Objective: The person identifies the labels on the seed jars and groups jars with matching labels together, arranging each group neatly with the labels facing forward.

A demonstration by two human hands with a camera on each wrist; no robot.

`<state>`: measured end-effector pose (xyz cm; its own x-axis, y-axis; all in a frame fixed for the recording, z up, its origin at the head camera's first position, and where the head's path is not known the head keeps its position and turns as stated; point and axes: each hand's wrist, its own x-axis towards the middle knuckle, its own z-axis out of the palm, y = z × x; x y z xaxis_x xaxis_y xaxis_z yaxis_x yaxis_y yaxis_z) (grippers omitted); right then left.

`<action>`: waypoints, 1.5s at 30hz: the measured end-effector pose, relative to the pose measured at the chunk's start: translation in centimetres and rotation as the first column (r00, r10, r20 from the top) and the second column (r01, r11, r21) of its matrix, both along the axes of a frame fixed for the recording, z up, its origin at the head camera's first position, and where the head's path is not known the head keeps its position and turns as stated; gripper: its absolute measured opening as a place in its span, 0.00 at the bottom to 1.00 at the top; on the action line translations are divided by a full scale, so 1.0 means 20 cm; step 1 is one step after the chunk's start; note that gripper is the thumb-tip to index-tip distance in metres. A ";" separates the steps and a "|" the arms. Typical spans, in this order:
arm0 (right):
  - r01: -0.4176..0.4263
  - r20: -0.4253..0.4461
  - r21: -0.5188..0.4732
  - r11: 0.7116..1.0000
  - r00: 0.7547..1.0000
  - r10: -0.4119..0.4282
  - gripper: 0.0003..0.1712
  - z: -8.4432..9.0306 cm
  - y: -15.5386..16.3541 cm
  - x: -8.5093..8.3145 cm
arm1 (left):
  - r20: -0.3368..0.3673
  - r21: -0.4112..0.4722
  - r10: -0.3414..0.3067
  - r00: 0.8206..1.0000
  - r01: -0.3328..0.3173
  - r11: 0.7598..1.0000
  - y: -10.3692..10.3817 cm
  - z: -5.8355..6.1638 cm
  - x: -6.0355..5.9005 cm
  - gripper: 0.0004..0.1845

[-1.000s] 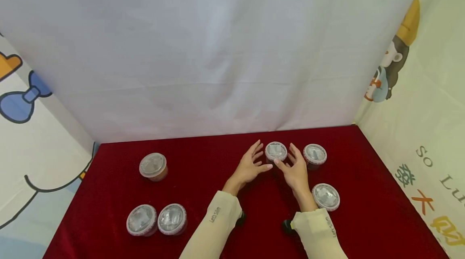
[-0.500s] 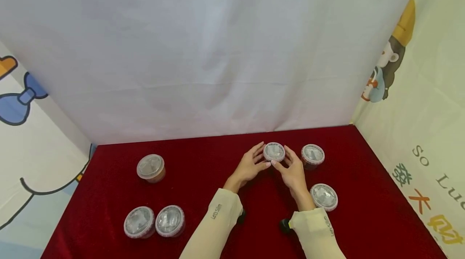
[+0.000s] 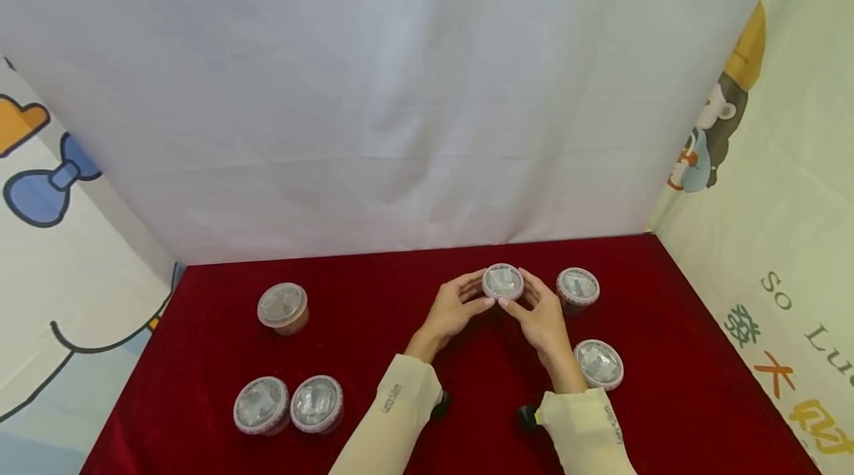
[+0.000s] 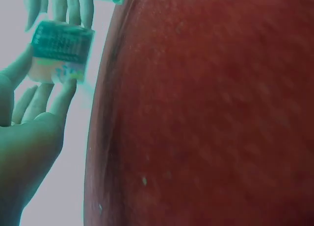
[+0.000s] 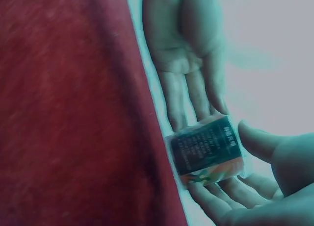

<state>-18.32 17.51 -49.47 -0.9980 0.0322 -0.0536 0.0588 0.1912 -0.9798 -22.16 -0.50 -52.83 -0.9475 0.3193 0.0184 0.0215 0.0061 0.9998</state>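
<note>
A small round plastic tub (image 3: pixel 503 282) with a clear lid is between both hands near the back of the red table. Its side carries a dark label with a colourful lower strip, seen in the right wrist view on the tub (image 5: pixel 206 150). My left hand (image 3: pixel 451 312) holds it from the left, thumb at the near side. From the right, my right hand (image 3: pixel 542 318) grips it, fingers curved round the far side. In the left wrist view the tub (image 4: pixel 61 49) shows against the white backdrop, the left hand (image 4: pixel 34 123) spread along it.
Two similar tubs stand to the right, a back tub (image 3: pixel 577 288) and a front tub (image 3: pixel 598 364) beside the right forearm. On the left are a brownish tub (image 3: pixel 283 308) and two neighbouring tubs (image 3: pixel 261 404) (image 3: pixel 316 403). A white curtain (image 3: pixel 400 127) backs the red cloth (image 3: pixel 380 304).
Both hands have come in from either side and taken hold of the tub between them. It has shifted slightly left. The other tubs stay put.
</note>
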 end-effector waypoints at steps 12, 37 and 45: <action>-0.164 -0.014 0.028 0.986 0.986 0.164 0.36 0.12 0.02 0.03 | 0.042 0.187 0.032 0.999 -0.039 0.982 -0.10 0.02 0.06 0.27; -0.242 -0.048 -0.034 0.970 0.970 0.240 0.34 0.08 -0.12 0.06 | 0.128 0.117 0.250 0.960 -0.265 0.957 -0.17 0.13 0.21 0.27; -0.350 -0.045 -0.060 0.935 0.936 0.348 0.33 0.06 -0.09 0.04 | 0.132 0.098 0.191 0.973 -0.205 0.974 -0.22 0.15 0.23 0.24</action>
